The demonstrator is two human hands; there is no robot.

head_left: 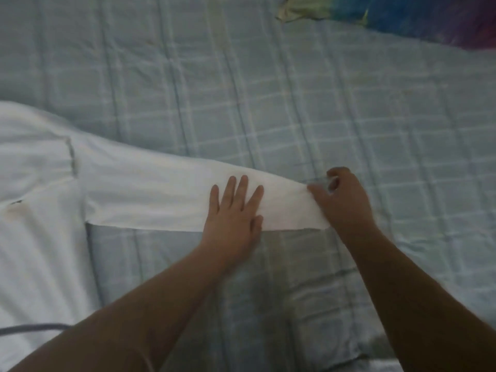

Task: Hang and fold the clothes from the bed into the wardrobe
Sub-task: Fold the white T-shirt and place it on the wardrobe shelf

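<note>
White shirt (35, 224) fills the left edge of the frame, body spread flat on the checked blue bedspread (268, 89); its long sleeve (150, 194) runs rightward to centre frame and lies flat; we judge it thin, soft and light, no stiffness, likely to sag and crease once lifted, not fragile, little slip against the quilted cover; left hand (232, 218) lies palm-down on the sleeve near its outer end, fingers straight and spread, pressing, gripping nothing; right hand (345, 200) is just right of it at the cuff end, fingers curled, thumb and fingertips pinching the sleeve's edge; so the garment lies almost wholly left of both hands, with only the cuff end inside the pinch; best holds, we reckon, are the cuff for folding the sleeve in, then the shoulder seams or hem corners, since a mid-panel grab would bunch it; multicoloured cloth (402, 14) sits well apart at upper right of the frame, untouched.
</note>
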